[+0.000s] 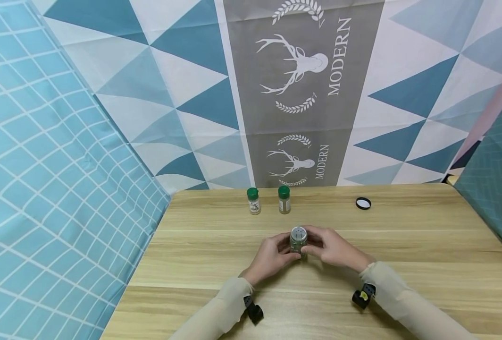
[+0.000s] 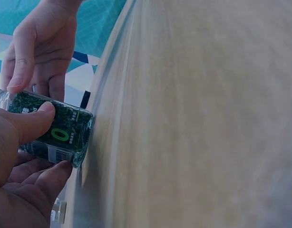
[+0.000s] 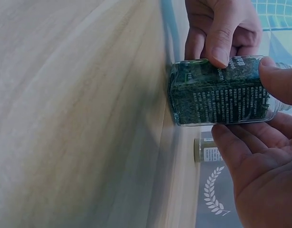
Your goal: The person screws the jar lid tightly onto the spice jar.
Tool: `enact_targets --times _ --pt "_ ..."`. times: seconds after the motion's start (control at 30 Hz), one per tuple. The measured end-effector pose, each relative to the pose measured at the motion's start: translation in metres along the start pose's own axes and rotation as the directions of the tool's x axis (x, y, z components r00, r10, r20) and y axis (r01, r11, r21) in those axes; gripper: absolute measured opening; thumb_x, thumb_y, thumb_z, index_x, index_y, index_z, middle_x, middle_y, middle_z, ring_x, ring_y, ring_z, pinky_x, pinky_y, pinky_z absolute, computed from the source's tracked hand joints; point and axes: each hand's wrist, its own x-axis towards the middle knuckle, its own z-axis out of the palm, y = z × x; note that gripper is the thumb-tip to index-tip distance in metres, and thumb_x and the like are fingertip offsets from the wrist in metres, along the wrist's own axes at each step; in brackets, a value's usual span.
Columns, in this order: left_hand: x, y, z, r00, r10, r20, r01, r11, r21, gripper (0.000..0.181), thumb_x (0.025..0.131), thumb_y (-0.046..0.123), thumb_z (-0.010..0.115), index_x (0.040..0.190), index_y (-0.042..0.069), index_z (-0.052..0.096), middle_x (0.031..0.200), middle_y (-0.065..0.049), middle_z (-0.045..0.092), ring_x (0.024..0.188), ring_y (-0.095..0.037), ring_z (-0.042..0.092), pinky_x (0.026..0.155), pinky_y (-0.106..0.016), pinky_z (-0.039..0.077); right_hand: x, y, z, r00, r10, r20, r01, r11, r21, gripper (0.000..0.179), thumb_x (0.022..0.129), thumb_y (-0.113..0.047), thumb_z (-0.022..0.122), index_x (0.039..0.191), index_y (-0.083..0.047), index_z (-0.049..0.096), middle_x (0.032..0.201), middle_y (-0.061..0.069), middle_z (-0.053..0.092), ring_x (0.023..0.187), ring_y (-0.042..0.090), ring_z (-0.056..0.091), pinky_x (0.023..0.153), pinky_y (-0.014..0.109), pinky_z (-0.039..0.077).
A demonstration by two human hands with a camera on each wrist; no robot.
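A small clear glass spice jar (image 1: pixel 298 237) of dark green dried flakes is between both hands, near the middle of the table. Its perforated shaker top faces up in the head view, with no cap over it. My left hand (image 1: pixel 270 259) grips the jar from the left, thumb across the label side. From the right, my right hand (image 1: pixel 335 246) holds it between thumb and fingers. The wrist views show printed labels on the jar (image 2: pixel 65 126) and the fingers of both hands around it. Whether its base touches the table cannot be told.
Two green-capped spice bottles, a left one (image 1: pixel 254 202) and a right one (image 1: pixel 284 200), stand behind the hands on the wooden table (image 1: pixel 208 245). A round black-rimmed cap (image 1: pixel 363 203) with a white inside lies at back right. Patterned cloth hangs behind the table.
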Motion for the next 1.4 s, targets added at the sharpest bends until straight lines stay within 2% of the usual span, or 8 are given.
enact_targets --times 0.33,0.57,0.87,1.07,1.4 --pt "-0.006 0.001 0.001 1.000 -0.011 0.004 0.011 1.000 -0.004 0.061 0.089 0.015 0.082 0.142 0.000 0.057 0.140 -0.019 0.063 0.125 -0.023 0.066 0.097 -0.019 0.055 -0.006 -0.005 0.002 1.000 0.002 -0.001 -0.002 1.000 0.008 0.054 0.098 -0.026 0.071 0.142 0.002 0.056 0.133 0.018 0.068 0.121 0.032 0.068 0.105 0.044 0.054" --pt "-0.009 0.003 0.001 1.000 -0.009 0.012 0.010 1.000 -0.022 0.061 0.089 0.015 0.082 0.142 -0.001 0.057 0.140 -0.020 0.063 0.124 -0.024 0.066 0.097 -0.020 0.055 -0.008 -0.008 0.002 1.000 0.006 -0.006 -0.006 1.000 0.005 0.053 0.096 -0.029 0.073 0.141 -0.004 0.059 0.135 0.011 0.069 0.124 0.026 0.066 0.107 0.040 0.053" --pt "-0.013 0.004 0.002 1.000 -0.015 0.020 0.015 0.999 -0.037 0.059 0.088 0.013 0.082 0.140 -0.002 0.058 0.138 -0.021 0.064 0.124 -0.024 0.067 0.097 -0.020 0.055 -0.012 -0.007 0.003 1.000 -0.004 0.014 0.003 0.998 0.063 0.052 0.096 -0.028 0.073 0.140 -0.004 0.059 0.134 0.011 0.069 0.123 0.026 0.067 0.106 0.036 0.054" --pt "-0.015 0.005 0.003 1.000 -0.004 0.024 0.005 0.999 -0.041 0.060 0.087 0.013 0.083 0.140 -0.002 0.057 0.138 -0.021 0.064 0.123 -0.024 0.067 0.096 -0.020 0.055 -0.013 -0.007 0.005 1.000 0.014 0.021 -0.015 0.999 0.052 0.054 0.096 -0.030 0.073 0.141 -0.003 0.059 0.134 0.012 0.069 0.123 0.026 0.067 0.106 0.037 0.053" --pt "-0.021 0.004 0.003 1.000 0.004 0.028 -0.003 0.999 -0.045 0.056 0.087 0.011 0.083 0.137 0.000 0.060 0.137 -0.020 0.065 0.123 -0.024 0.067 0.095 -0.019 0.055 -0.018 -0.008 0.008 1.000 0.001 0.014 -0.001 0.999 0.035 0.053 0.097 -0.032 0.072 0.139 -0.003 0.060 0.132 0.012 0.070 0.120 0.025 0.069 0.105 0.038 0.054"
